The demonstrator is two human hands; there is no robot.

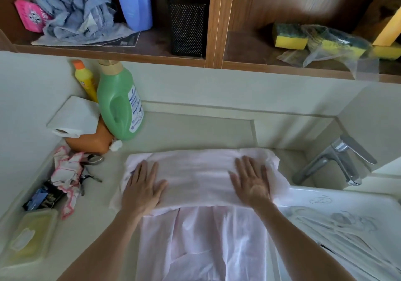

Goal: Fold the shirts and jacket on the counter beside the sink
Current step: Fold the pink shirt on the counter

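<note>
Pale pink thin-fabric shirt (199, 178) lies on pale counter (195, 128) left of sink, upper part folded into flat band, lower part hanging over near edge. Left hand (142, 190) flat on band's left end, fingers (149, 170) straight, slightly spread, pressing cloth, gripping nothing. Right hand (251, 182) flat on band's right end, likewise spread and pressing. Chrome tap (338, 161) at right; green detergent bottle (119, 104) in back left.

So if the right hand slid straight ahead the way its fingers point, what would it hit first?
The right hand would leave the pink shirt, cross bare counter, and probably meet the back wall first.
</note>
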